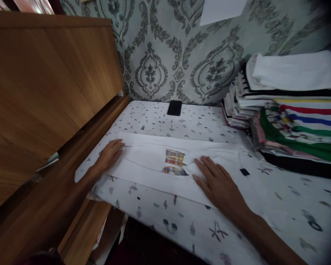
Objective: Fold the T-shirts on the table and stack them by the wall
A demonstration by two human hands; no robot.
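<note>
A white shirt [146, 158] with plaid appliqué shapes lies folded into a long strip across the patterned cloth. My left hand [110, 154] rests at the strip's left end, fingers stretched over its edge. Toward the right part of the shirt, my right hand [219, 182] lies flat with its fingers spread, just right of the plaid shapes. Neither hand grips anything. A small dark tag [244, 172] shows near the shirt's right end.
A tall stack of folded clothes [300, 114] stands at the right. A black phone-like object [174, 108] lies near the wallpapered wall. Wooden furniture [52, 84] borders the left side of the cloth-covered surface [154, 119].
</note>
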